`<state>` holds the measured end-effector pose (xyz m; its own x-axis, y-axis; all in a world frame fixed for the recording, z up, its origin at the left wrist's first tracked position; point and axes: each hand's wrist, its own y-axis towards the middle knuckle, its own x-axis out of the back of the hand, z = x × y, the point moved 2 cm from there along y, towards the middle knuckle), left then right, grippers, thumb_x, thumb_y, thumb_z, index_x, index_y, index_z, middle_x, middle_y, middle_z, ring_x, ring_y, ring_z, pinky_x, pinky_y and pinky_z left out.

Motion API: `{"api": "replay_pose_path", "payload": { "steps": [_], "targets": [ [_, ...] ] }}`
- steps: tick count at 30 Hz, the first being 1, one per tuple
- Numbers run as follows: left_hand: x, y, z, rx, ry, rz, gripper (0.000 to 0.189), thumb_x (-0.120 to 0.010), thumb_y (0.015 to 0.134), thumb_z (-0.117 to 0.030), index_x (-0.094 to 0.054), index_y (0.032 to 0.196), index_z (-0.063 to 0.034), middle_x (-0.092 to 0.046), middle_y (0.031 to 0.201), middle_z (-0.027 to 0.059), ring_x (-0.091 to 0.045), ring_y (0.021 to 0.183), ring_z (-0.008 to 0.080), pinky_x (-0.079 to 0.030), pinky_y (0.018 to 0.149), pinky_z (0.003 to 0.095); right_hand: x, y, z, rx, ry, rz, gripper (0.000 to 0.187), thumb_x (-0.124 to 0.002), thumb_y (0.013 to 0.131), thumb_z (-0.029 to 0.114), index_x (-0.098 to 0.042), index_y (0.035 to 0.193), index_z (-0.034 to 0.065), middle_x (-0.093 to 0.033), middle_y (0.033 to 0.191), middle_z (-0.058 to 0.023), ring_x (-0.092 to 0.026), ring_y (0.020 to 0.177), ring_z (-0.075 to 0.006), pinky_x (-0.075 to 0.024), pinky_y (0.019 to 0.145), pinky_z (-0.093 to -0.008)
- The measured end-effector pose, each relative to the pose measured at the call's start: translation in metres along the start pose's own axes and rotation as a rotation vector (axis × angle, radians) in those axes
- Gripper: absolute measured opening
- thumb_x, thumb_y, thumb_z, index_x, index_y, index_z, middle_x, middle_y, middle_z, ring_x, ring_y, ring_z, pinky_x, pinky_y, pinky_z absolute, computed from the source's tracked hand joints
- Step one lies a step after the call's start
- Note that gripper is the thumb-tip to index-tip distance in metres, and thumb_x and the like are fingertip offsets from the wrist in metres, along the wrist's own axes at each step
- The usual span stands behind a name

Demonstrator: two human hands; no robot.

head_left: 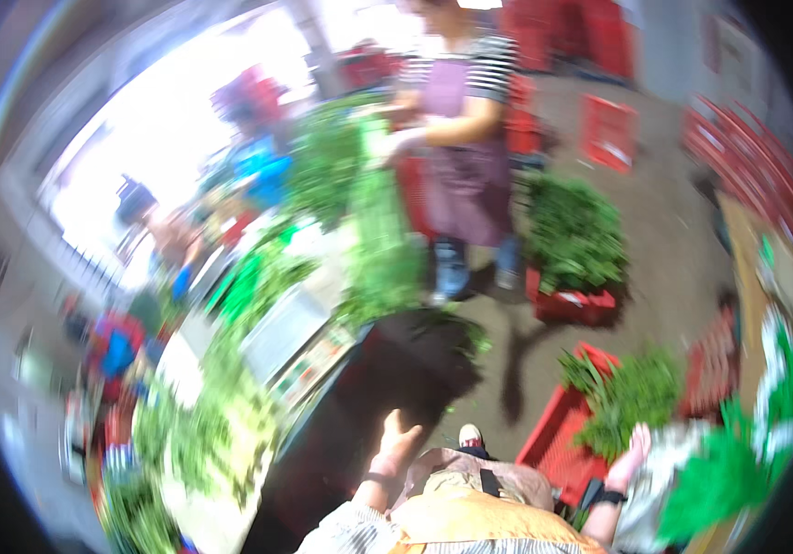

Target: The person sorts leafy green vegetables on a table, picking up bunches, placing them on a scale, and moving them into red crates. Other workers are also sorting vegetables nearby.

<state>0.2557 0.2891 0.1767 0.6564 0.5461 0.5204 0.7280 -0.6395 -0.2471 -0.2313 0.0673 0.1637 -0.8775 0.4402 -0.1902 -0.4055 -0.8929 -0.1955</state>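
Note:
My left hand (398, 442) is held out before my body with nothing in it, thumb apart from the fingers. It hovers beside the dark side of a vegetable stand (341, 408). On my other side, my right hand (632, 457) hangs low and looks free of any object. Close to it lie leafy greens (635, 395) in a red plastic crate (552, 429). White plastic sheeting (666, 478) and green bags (722, 478) are just to its right. The picture is blurred, so contact between that hand and these things is unclear.
A person in a purple apron (469, 173) handles long green vegetables at the stand ahead. A red crate (569, 305) heaped with greens sits on the floor. A scale-like metal tray (285, 332) rests on the stand among greens (216, 443). Red crates (749, 166) are stacked at right.

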Motion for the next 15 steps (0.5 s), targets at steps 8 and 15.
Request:
{"api": "replay_pose_path", "payload": {
  "steps": [8, 15],
  "targets": [
    [0.107, -0.07, 0.035, 0.189, 0.062, -0.269, 0.072, -0.066, 0.083, -0.039, -0.04, 0.138, -0.0003, -0.035, 0.146, 0.0188, -0.034, 0.135, 0.0323, -0.03, 0.112, 0.0363, -0.141, 0.0, -0.041, -0.169, -0.173, 0.419, 0.036, -0.058, 0.086, 0.011, -0.057, 0.122, 0.0034, -0.061, 0.116, -0.0049, -0.055, 0.105, -0.013, -0.0397, 0.089, -0.0251],
    [0.176, -0.114, 0.099, 0.215, 0.181, -0.378, 0.07, -0.067, 0.08, -0.042, -0.047, 0.132, 0.0015, -0.042, 0.139, 0.0205, -0.039, 0.132, 0.0316, -0.031, 0.11, 0.0352, -0.274, -0.085, -0.072, -0.184, -0.121, 0.668, 0.031, -0.068, 0.082, 0.011, -0.062, 0.112, 0.0041, -0.062, 0.1, -0.0007, -0.055, 0.085, -0.0087, -0.0414, 0.074, -0.0211]
  ]
}}
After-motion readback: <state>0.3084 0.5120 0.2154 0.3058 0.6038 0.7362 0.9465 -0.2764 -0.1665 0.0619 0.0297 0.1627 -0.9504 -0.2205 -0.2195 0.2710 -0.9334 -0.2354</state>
